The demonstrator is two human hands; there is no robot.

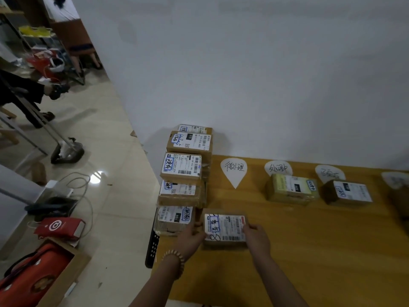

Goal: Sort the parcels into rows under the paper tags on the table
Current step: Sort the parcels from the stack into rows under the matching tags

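Brown parcels (183, 171) with white labels, blue-inked; white paper tags (234, 171); yellow-ochre table (309, 251); red bag (59, 228).

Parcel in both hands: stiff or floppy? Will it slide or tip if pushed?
The parcel looks like a squat cardboard box, so probably stiff. It lies flat on the table, so likely slides, not tips. Left hand and right hand grip its sides; weight unclear.

I see a plain white wall (265, 74) ahead, glossy beige floor tiles (106, 134) at left catching a bright light reflection (97, 176), and a cluttered metal rack (44, 43) beyond.
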